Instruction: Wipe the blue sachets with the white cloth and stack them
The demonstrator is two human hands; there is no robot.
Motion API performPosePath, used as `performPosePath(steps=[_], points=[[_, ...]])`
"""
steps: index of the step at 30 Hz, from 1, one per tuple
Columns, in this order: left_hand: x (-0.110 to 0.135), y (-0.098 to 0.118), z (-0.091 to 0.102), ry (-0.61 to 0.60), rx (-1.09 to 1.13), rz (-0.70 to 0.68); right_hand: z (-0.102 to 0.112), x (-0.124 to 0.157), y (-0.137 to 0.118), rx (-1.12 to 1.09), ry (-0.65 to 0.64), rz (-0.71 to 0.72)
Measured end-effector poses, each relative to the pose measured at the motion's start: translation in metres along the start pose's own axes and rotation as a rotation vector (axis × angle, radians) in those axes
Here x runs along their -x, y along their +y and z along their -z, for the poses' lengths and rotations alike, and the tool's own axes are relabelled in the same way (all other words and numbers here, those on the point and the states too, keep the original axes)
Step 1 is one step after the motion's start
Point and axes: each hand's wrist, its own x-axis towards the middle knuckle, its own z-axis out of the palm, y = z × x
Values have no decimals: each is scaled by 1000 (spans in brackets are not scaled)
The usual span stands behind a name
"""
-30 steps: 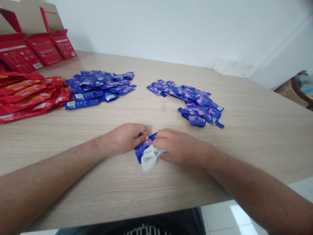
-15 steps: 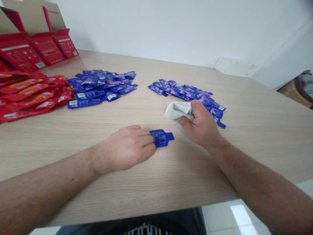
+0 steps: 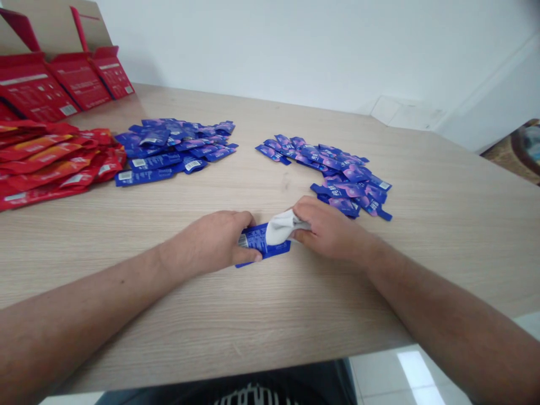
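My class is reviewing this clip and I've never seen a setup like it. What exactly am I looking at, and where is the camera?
No machine is involved here: these are a person's two bare hands, filmed by a camera worn on their head, looking forward and down. The left hand holds a small blue sachet on a wooden table, and the right hand holds a white cloth against it. Farther across the table lie a pile of blue sachets, a pile of purple-patterned sachets and a heap of red packets. Behind the red packets, at the far left, stands an open red box.
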Motion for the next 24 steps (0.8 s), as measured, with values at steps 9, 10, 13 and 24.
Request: performPosePath(steps=[9, 10, 13, 24], points=[[-4, -2, 10, -41, 74, 48, -5, -3, -9, 61, -156, -20], [-3, -3, 11, -51, 84, 42, -5, -2, -8, 59, -153, -15], [-3, -4, 9, -72, 117, 36, -2, 0, -5, 52, -150, -6], [-8, 4, -3, -19, 169, 29, -15, -8, -39, 73, -98, 135]])
